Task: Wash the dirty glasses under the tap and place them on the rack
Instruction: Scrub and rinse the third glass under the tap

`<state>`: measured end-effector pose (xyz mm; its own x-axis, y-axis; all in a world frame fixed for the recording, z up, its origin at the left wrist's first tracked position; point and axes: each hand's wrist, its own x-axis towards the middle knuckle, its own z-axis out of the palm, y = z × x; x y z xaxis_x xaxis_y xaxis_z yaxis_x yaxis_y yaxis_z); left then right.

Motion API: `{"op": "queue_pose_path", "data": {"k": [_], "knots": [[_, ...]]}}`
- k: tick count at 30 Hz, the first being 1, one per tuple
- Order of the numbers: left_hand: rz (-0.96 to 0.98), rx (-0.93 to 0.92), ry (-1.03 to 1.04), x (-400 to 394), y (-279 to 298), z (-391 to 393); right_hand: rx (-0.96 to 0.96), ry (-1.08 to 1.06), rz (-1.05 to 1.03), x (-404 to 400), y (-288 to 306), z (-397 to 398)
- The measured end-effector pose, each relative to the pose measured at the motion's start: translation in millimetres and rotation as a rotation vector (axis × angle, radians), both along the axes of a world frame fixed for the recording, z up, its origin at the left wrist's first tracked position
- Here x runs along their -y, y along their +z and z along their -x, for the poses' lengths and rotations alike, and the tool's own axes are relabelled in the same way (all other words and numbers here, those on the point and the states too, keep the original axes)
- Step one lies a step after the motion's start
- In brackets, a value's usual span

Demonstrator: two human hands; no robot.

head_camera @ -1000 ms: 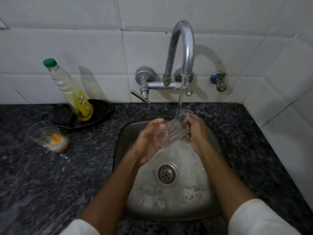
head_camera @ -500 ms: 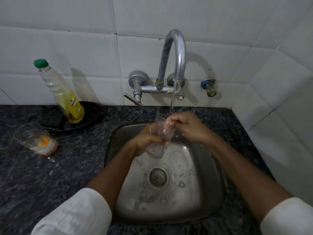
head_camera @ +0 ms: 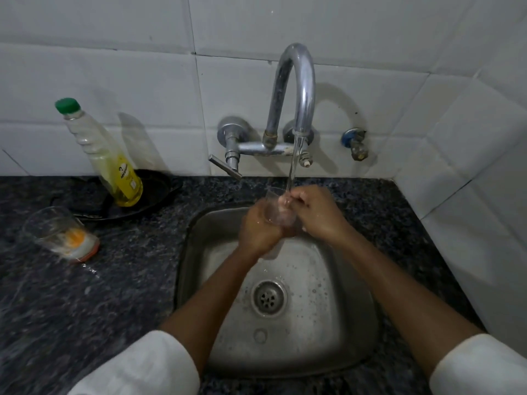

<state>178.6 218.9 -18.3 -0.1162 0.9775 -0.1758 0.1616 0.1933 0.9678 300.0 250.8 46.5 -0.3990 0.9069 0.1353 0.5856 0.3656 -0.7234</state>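
Observation:
A clear drinking glass (head_camera: 275, 206) stands nearly upright over the steel sink (head_camera: 196, 252), right under the running chrome tap (head_camera: 296, 89). My left hand (head_camera: 258, 229) wraps around the glass's lower half. My right hand (head_camera: 316, 212) holds the rim, with fingers reaching inside the glass where the water stream lands. A second glass (head_camera: 57, 232) with orange and white residue sits tilted on the dark granite counter (head_camera: 85, 295) at the left. No rack is in view.
A dish-soap bottle (head_camera: 111, 163) with a green cap leans in a black pan (head_camera: 151, 195) against the tiled wall. The tap lever (head_camera: 225, 166) points forward-left. A small valve (head_camera: 355, 143) sits on the wall at the right. The drain (head_camera: 268, 297) lies in the basin.
The glass went from lying sideways between both hands to nearly upright under the stream. My right hand moved over the rim with fingers inside, and my left hand shifted down to the base.

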Motion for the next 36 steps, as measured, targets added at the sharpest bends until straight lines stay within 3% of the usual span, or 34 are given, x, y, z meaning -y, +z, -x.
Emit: {"op": "queue_pose_path", "data": {"k": [2,3,5,7,9,10,12,13,14,18,20,21,24,25,26,30,31,33,36], "knots": [[-0.028,-0.269,0.232,2.0,-1.2,-13.5,0.009,-0.09,0.019,-0.7,-4.1,4.5],[-0.052,-0.282,0.199,1.2,-4.6,-13.1,-0.023,-0.103,0.029,-0.2,-3.7,4.8],[-0.057,-0.058,-0.052,-4.0,-7.5,3.6,-0.109,-0.044,0.046,1.7,1.0,0.3],[0.023,0.332,-0.338,-8.1,-9.1,25.8,-0.116,0.078,0.03,3.1,7.4,-4.2],[0.083,0.468,-0.422,-8.3,-10.3,29.1,-0.068,0.105,0.036,1.9,6.6,-3.6],[0.074,0.332,-0.337,-6.4,-7.3,22.0,-0.008,0.069,0.003,-0.3,4.2,-1.3],[0.032,-0.125,-0.002,-3.2,0.5,0.5,0.12,-0.047,-0.039,-5.1,-0.3,4.7],[0.006,-0.255,0.114,-0.4,-1.0,-7.8,0.133,-0.091,-0.027,-5.0,-2.3,7.2],[-0.018,-0.231,0.123,0.7,-3.8,-11.7,0.117,-0.118,-0.027,-4.2,-4.2,8.1],[0.085,0.472,-0.348,-5.4,-8.6,19.8,-0.117,0.003,0.046,-0.3,0.8,-3.4],[0.112,0.591,-0.452,-7.1,-14.0,25.6,-0.136,0.065,0.113,-0.9,-0.4,-9.7],[0.123,0.437,-0.373,-6.4,-15.0,18.5,-0.086,0.041,0.097,-2.5,-3.9,-10.3],[0.045,-0.311,0.083,1.7,-4.3,-13.8,0.099,-0.106,-0.007,-7.1,-13.7,0.3],[0.006,-0.37,0.141,3.7,-6.0,-16.6,0.115,-0.12,-0.019,-6.0,-14.0,2.7],[0.013,-0.294,0.102,4.0,-9.6,-13.8,0.094,-0.107,-0.024,-4.7,-12.8,3.9],[0.257,0.488,-0.304,9.1,-17.0,23.5,-0.056,0.058,0.01,8.3,-6.6,0.8],[0.309,0.533,-0.334,11.1,-17.5,25.5,-0.058,0.058,0.026,8.5,-8.4,-0.5],[0.334,0.305,-0.26,9.2,-12.8,20.2,-0.063,-0.047,0.083,1.6,-16.8,-3.3],[0.284,-0.583,-0.178,-1.0,3.0,10.4,-0.121,-0.341,0.358,-2.4,-27.3,-4.9]]}}
